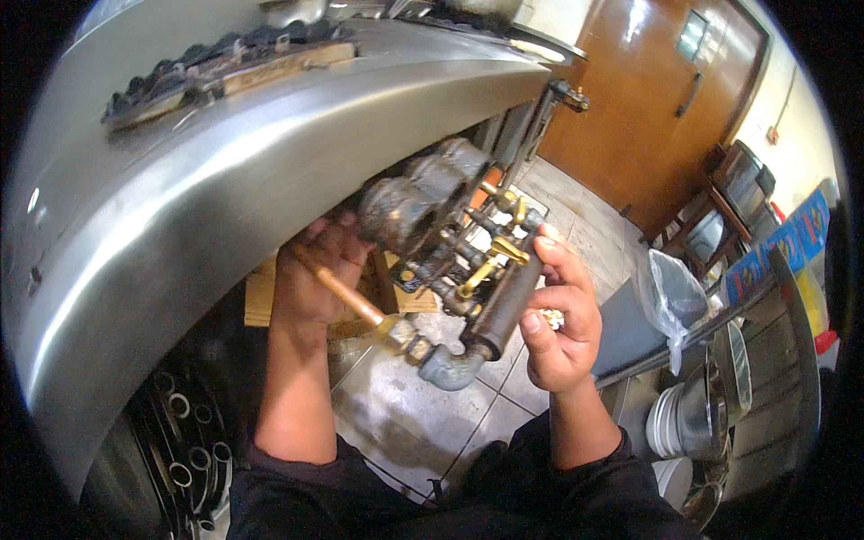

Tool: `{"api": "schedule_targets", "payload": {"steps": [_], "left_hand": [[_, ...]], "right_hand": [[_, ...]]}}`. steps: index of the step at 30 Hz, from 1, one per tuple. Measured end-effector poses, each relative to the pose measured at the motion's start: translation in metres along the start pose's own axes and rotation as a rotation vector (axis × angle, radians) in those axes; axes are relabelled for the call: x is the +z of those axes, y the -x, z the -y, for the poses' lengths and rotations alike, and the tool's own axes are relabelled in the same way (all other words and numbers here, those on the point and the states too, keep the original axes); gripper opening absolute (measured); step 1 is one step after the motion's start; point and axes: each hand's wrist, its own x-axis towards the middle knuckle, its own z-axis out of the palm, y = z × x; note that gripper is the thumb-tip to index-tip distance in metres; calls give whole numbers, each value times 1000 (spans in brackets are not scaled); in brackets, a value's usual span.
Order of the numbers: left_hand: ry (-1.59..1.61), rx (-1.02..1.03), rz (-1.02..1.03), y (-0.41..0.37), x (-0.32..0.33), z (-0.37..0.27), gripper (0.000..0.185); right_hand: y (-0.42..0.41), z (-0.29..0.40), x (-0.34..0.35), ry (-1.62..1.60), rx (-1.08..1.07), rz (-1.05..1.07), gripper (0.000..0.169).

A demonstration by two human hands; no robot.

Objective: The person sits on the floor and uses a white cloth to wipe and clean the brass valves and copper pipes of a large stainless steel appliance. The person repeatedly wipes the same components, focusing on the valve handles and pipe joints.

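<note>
A gas valve manifold hangs below the stainless steel stove front [270, 155]. Its dark pipe [506, 304] carries several brass valves [507, 250], and a cast-iron burner [425, 192] is behind them. A grey elbow [451, 368] and a brass fitting [397, 332] join the pipe to a copper tube [347, 293]. My left hand [324, 277] is blurred behind the tube, close to the burner, its fingers partly hidden under the steel edge. My right hand [563, 310] has its index fingertip at the pipe's upper end. A small whitish lumpy piece [553, 317] sits between its thumb and curled fingers.
Dark burner grates [229, 67] lie on the stove top. Metal tubes with round ends [189, 452] stand at the lower left. A grey bin [624, 324] with a plastic bag, a metal rack of pots [682, 418] and a brown door [621, 115] are on the right.
</note>
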Motion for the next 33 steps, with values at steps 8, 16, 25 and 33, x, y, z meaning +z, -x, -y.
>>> {"api": "schedule_targets", "payload": {"steps": [8,16,25,33], "left_hand": [[-985,-51,-68,54,-33,69,31],[-684,-304,-72,66,89,110,13],[-754,-357,-28,73,94,123,12],[-814,-305,-30,81,92,131,10]], "right_hand": [[54,-12,-30,-437,858,-188,19],[92,-53,-30,-765,1112,50,40],[93,-58,-16,-849,1040,97,44],[88,-54,-7,-928,1009,33,38]]}}
